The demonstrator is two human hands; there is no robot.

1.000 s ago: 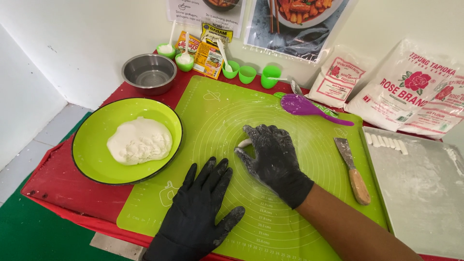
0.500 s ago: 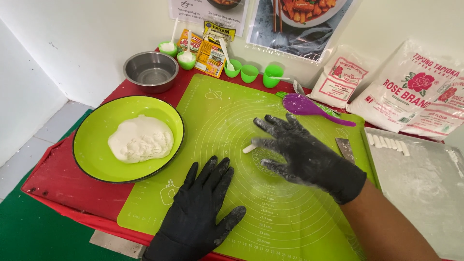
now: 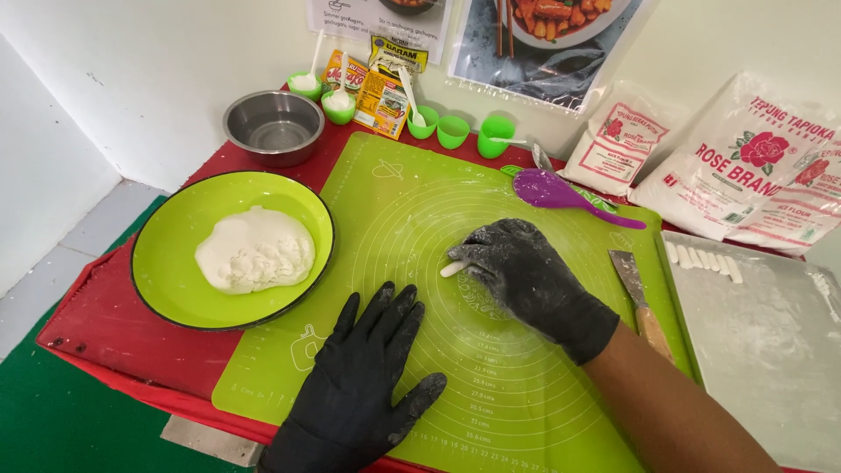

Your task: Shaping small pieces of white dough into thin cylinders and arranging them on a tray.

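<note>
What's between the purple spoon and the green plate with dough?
In the head view, only the green mat lies between purple spoon and green plate.

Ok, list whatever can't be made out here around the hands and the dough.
Head view only:
- Dough piece: mostly hidden under the right hand; its length is unknown.
- Knife: its handle end is covered by the right forearm.
- Left hand: wrist cut off by the bottom edge.
- Green cups: contents too small to tell.

Small white dough roll point(image 3: 454, 268), thin, lying flat on green silicone mat point(image 3: 394, 210), mostly hidden under flour-dusted gloved right hand point(image 3: 526, 276).
</note>
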